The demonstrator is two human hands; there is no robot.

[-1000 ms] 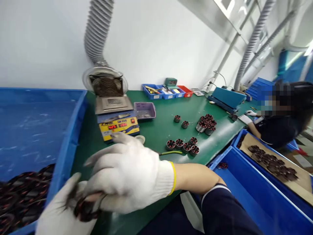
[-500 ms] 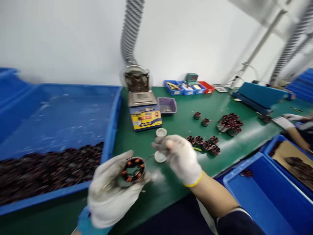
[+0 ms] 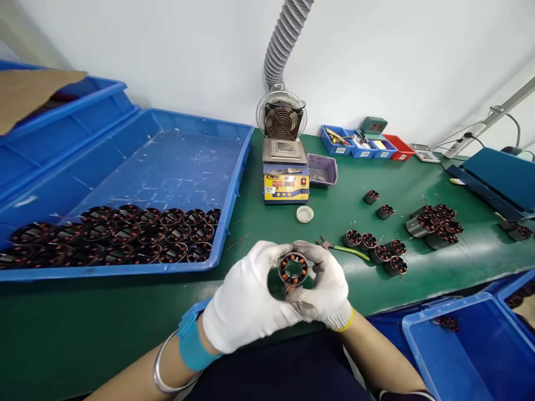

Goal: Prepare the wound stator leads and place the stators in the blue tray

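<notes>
A motor stator (image 3: 294,281), a metal ring with copper coils inside, is held up facing me over the green bench. My left hand (image 3: 253,298), in a white glove with a blue wristband below it, closes on its left side. My right hand (image 3: 328,284), in a white glove with dirty fingertips, grips the other side, the thumb at the lower edge. Just right of my hands lie green-handled cutters (image 3: 351,252), beside several stators (image 3: 380,254). A small white dish (image 3: 305,214) sits beyond my fingers.
At left, a blue tray (image 3: 232,223) holds rows of stators. A yellow-fronted solder pot (image 3: 286,188) stands under a ducted fan (image 3: 282,122), a purple bin (image 3: 328,167) beside it. More stators (image 3: 438,223) are stacked at right; a blue bin (image 3: 472,356) is low right.
My right hand, earlier apart from the stator with a thin wire stretching toward it, has come in and grips it. The stator has turned in my hands. My view has swung left.
</notes>
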